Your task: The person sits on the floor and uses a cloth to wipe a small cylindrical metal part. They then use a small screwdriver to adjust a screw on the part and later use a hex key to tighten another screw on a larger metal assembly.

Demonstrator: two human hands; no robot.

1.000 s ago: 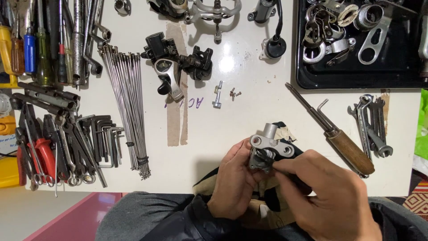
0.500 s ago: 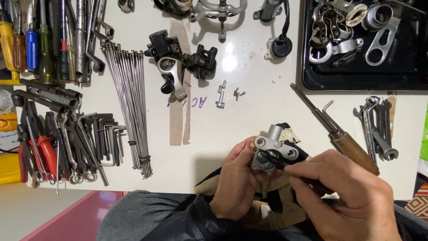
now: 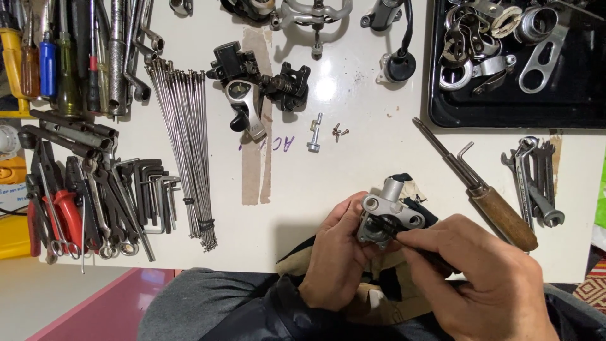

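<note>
A small grey metal housing [image 3: 386,215] is gripped by the left hand [image 3: 338,256], while a thin dark tool [image 3: 394,232] is pinched by the right hand [image 3: 486,278]. If the tool slips, the housing's bore could be scratched.

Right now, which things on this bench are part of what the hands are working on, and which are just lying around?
In hand: left hand, right hand, silver metal part.

Lying about: wooden-handled tool, spokes, hex keys, black tray, small bolt.

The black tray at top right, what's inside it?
The black tray holds a pile of silver metal rings and clamps and a flat silver bracket with holes. What lies beneath the pile is covered.
</note>
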